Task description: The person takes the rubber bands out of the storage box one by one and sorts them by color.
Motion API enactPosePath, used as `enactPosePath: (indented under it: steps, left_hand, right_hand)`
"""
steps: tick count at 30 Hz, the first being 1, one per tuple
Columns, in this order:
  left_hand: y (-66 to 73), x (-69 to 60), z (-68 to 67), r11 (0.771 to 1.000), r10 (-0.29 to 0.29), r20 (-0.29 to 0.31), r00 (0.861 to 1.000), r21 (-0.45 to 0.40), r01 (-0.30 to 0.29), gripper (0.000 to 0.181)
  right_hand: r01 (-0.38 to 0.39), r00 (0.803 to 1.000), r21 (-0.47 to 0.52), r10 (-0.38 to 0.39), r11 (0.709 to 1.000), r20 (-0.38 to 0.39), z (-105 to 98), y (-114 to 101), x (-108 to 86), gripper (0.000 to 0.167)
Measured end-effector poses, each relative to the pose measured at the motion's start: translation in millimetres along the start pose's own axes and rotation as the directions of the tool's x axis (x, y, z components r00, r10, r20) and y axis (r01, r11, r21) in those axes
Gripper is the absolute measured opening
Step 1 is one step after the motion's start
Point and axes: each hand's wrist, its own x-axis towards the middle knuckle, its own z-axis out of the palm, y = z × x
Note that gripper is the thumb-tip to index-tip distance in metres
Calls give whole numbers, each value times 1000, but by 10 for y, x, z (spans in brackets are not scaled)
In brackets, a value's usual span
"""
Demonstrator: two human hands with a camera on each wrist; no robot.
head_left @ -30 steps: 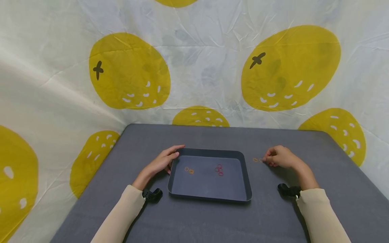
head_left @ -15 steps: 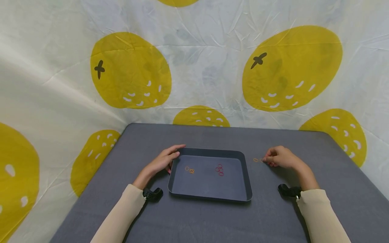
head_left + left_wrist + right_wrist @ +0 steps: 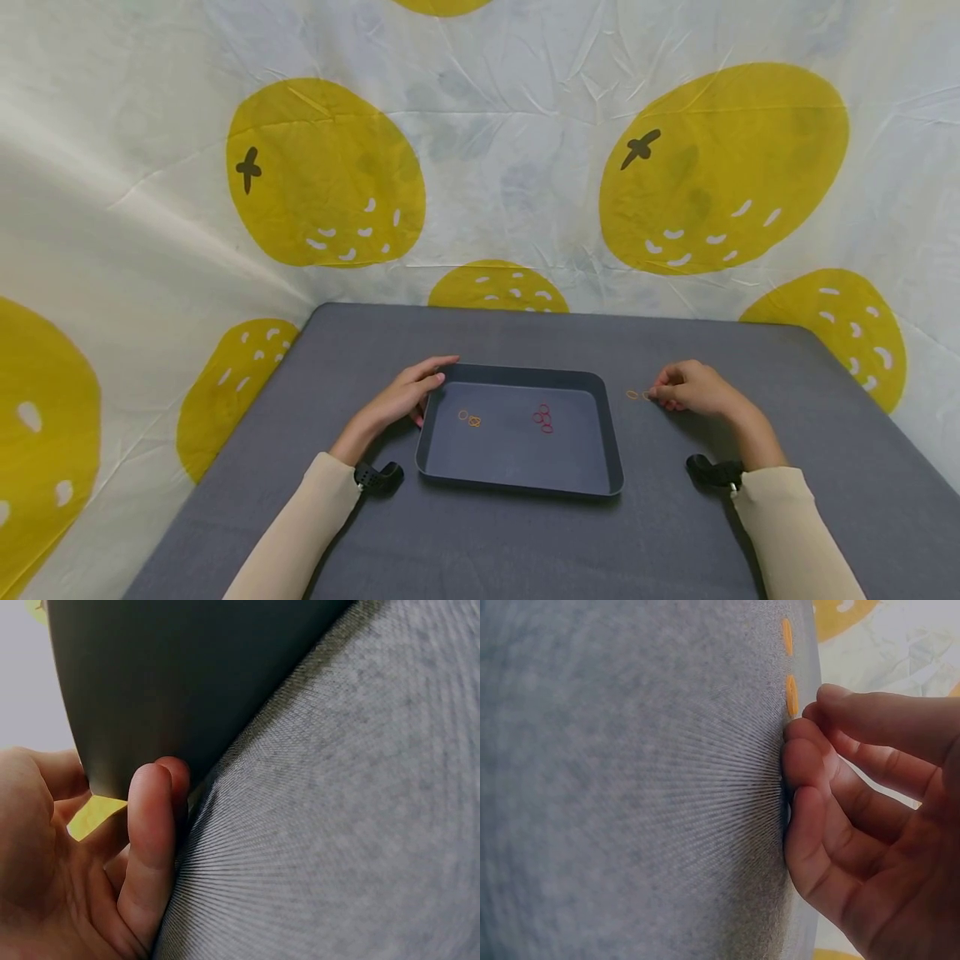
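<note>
A dark grey rectangular tray (image 3: pixel 517 483) lies on the table. My left hand (image 3: pixel 403 395) grips its far-left corner; in the left wrist view curled fingers (image 3: pixel 150 817) press against the outer wall (image 3: pixel 172 682). Inside the tray are several orange rubber bands (image 3: pixel 474 422) at left and several red rubber bands (image 3: pixel 543 418) right of centre. Beyond the tray's right side, two orange rubber bands (image 3: pixel 632 394) lie on the cloth. My right hand (image 3: pixel 877 802) has curled fingers, with thumb and index tips together right beside the nearer band (image 3: pixel 792 695). Whether they pinch it is hidden.
Grey cloth covers the table (image 3: pixel 525 550). Behind and to the left hangs a white curtain (image 3: pixel 510 183) printed with yellow fruit. A black wrist camera (image 3: pixel 378 480) sits on the left wrist, and another black camera (image 3: pixel 712 471) on the right.
Both hands, the tray and the rubber bands keep their places. Only the head view has shifted very slightly.
</note>
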Motion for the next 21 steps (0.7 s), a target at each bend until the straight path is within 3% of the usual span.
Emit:
enactPosePath:
  steps: [21]
  left_hand:
    - [-14, 8, -2, 1000, -2, 2, 1000, -1, 2, 46]
  right_hand:
    - [-4, 1000, -9, 4, 1000, -15, 25, 16, 43, 20]
